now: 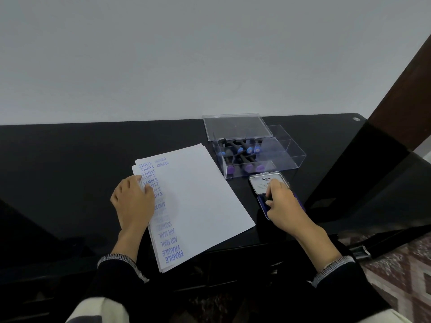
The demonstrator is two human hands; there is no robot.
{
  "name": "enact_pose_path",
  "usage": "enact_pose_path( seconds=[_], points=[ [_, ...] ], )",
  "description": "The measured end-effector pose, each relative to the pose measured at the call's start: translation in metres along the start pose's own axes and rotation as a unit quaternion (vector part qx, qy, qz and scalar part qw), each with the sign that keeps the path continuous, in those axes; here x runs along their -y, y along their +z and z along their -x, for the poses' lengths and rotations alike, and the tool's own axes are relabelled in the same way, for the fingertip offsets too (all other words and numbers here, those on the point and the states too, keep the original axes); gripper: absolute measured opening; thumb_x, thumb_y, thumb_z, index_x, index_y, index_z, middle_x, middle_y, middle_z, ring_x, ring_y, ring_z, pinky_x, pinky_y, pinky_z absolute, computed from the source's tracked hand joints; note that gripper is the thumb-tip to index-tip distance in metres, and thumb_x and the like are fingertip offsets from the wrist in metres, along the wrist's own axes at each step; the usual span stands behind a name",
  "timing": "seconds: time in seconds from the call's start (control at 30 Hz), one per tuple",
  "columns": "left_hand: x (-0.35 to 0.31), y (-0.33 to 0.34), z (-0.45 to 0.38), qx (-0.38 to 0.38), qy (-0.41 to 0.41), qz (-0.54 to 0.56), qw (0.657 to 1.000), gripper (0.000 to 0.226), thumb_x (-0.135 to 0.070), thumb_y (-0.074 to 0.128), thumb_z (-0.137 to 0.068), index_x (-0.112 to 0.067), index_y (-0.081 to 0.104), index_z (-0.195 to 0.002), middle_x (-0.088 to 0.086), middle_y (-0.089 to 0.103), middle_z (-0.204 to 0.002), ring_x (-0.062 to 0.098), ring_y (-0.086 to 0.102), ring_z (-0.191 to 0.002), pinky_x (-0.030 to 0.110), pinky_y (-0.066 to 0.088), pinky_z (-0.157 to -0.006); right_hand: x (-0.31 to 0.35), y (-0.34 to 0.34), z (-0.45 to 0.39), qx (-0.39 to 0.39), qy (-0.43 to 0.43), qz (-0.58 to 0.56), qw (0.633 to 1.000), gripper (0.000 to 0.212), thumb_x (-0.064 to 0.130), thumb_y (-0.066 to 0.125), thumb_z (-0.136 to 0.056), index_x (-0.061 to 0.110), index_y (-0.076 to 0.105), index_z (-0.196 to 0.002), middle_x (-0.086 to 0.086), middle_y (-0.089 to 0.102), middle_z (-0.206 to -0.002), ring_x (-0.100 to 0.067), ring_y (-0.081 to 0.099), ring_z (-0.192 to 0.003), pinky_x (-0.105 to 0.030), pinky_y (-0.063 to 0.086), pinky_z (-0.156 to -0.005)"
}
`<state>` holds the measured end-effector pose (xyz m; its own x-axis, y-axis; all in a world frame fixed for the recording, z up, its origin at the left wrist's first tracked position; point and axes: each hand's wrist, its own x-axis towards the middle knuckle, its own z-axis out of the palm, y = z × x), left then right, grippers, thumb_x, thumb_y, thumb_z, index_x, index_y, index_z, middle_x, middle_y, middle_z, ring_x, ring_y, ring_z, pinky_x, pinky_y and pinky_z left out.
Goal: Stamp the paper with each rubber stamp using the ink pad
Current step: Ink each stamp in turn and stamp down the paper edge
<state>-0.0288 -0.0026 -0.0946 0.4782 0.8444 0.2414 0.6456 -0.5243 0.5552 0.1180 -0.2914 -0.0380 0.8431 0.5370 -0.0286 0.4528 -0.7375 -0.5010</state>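
Your black table [70, 159] fills the middle band of the frame, and on it, at centre, lies the stack of paper [200, 197], its left edge lined with blue prints such as SAMPLE, AIR MAIL and FRAGILE. Up and right of the paper stands the clear box [289, 150] with its lid leaning open and the other rubber stamps [242, 157] lying inside, while the open ink pad [263, 185] sits just below the box. Your left hand [134, 202] rests flat with relaxed fingers on the paper's left edge, and your right hand [283, 206] has its fingers curled round a dark stamp [268, 198] set down on the ink pad's blue surface
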Motion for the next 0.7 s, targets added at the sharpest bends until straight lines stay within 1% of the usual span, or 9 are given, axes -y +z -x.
enact_pose_path(
  seconds=[0.07, 0.17, 0.27, 0.37, 0.4, 0.43, 0.5, 0.63, 0.7],
  points=[
    [0.000, 0.000, 0.000, 0.000, 0.001, 0.000, 1.000, 0.037, -0.022, 0.052, -0.094, -0.009, 0.050, -0.129, 0.012, 0.050, -0.134, 0.031, 0.039, -0.130, 0.047, 0.021, -0.112, -0.001, 0.004, 0.003, -0.021, -0.005, -0.009, 1.000, 0.037, -0.015, 0.058, -0.073, 0.014, 0.038, -0.085, 0.002, 0.041, -0.090, -0.002, 0.043, -0.069, -0.017, 0.041, -0.059],
    [0.001, 0.000, -0.001, -0.001, 0.001, 0.001, 1.000, 0.037, -0.022, 0.052, -0.094, -0.009, 0.050, -0.128, 0.012, 0.050, -0.133, 0.031, 0.039, -0.130, 0.047, 0.022, -0.112, -0.002, 0.003, -0.001, -0.012, -0.001, -0.008, 1.000, 0.037, -0.015, 0.058, -0.072, 0.014, 0.038, -0.084, 0.003, 0.041, -0.088, -0.003, 0.043, -0.069, -0.017, 0.039, -0.058],
    [0.001, 0.000, 0.000, -0.001, 0.004, 0.000, 1.000, 0.037, -0.022, 0.052, -0.094, -0.009, 0.050, -0.128, 0.012, 0.050, -0.133, 0.031, 0.039, -0.130, 0.047, 0.021, -0.111, -0.004, 0.000, -0.008, 0.011, 0.004, -0.004, 1.000, 0.037, -0.015, 0.056, -0.072, 0.016, 0.038, -0.081, -0.001, 0.044, -0.093, -0.003, 0.044, -0.071, -0.025, 0.047, -0.066],
    [0.000, 0.000, 0.000, -0.001, 0.002, 0.000, 1.000, 0.037, -0.022, 0.052, -0.094, -0.009, 0.050, -0.129, 0.011, 0.050, -0.134, 0.031, 0.039, -0.130, 0.047, 0.021, -0.112, -0.004, 0.003, -0.003, -0.007, 0.006, -0.010, 1.000, 0.036, -0.016, 0.057, -0.072, 0.014, 0.040, -0.084, 0.001, 0.043, -0.092, -0.002, 0.045, -0.072, -0.018, 0.040, -0.059],
    [0.000, 0.000, -0.001, -0.001, 0.002, 0.001, 1.000, 0.037, -0.022, 0.052, -0.094, -0.009, 0.050, -0.129, 0.011, 0.050, -0.134, 0.031, 0.039, -0.130, 0.047, 0.021, -0.112, -0.004, 0.005, 0.000, -0.020, 0.006, -0.018, 1.000, 0.036, -0.016, 0.057, -0.072, 0.013, 0.041, -0.085, 0.001, 0.043, -0.093, -0.002, 0.046, -0.073, -0.019, 0.042, -0.059],
    [0.001, 0.000, 0.000, -0.001, 0.002, 0.001, 1.000, 0.037, -0.022, 0.052, -0.094, -0.009, 0.050, -0.129, 0.011, 0.050, -0.134, 0.031, 0.039, -0.130, 0.047, 0.021, -0.112, -0.005, 0.007, 0.003, -0.033, 0.005, -0.027, 0.999, 0.036, -0.016, 0.058, -0.072, 0.012, 0.041, -0.086, 0.001, 0.043, -0.095, -0.003, 0.049, -0.075, -0.023, 0.047, -0.062],
    [0.001, 0.000, 0.000, -0.001, 0.003, 0.000, 1.000, 0.037, -0.022, 0.052, -0.094, -0.009, 0.050, -0.129, 0.011, 0.050, -0.134, 0.031, 0.039, -0.130, 0.047, 0.020, -0.112, -0.006, 0.009, 0.005, -0.043, 0.002, -0.036, 0.998, 0.036, -0.016, 0.058, -0.072, 0.012, 0.042, -0.088, 0.000, 0.044, -0.098, -0.010, 0.053, -0.082, -0.031, 0.052, -0.068],
    [0.000, -0.001, 0.000, 0.000, 0.003, 0.000, 1.000, 0.037, -0.022, 0.052, -0.094, -0.009, 0.050, -0.129, 0.012, 0.050, -0.134, 0.031, 0.039, -0.131, 0.047, 0.021, -0.112, -0.007, 0.005, -0.003, -0.009, 0.008, -0.021, 1.000, 0.036, -0.016, 0.058, -0.072, 0.014, 0.041, -0.086, -0.001, 0.046, -0.098, -0.017, 0.057, -0.087, -0.021, 0.045, -0.060],
    [0.000, -0.001, 0.001, 0.000, 0.003, -0.003, 1.000, 0.037, -0.022, 0.052, -0.095, -0.009, 0.050, -0.129, 0.012, 0.050, -0.135, 0.031, 0.039, -0.131, 0.047, 0.022, -0.112, -0.008, 0.004, -0.009, 0.011, 0.011, -0.020, 1.000, 0.034, -0.014, 0.057, -0.073, 0.013, 0.042, -0.086, -0.003, 0.047, -0.099, -0.018, 0.058, -0.089, -0.027, 0.050, -0.065]
  ],
)
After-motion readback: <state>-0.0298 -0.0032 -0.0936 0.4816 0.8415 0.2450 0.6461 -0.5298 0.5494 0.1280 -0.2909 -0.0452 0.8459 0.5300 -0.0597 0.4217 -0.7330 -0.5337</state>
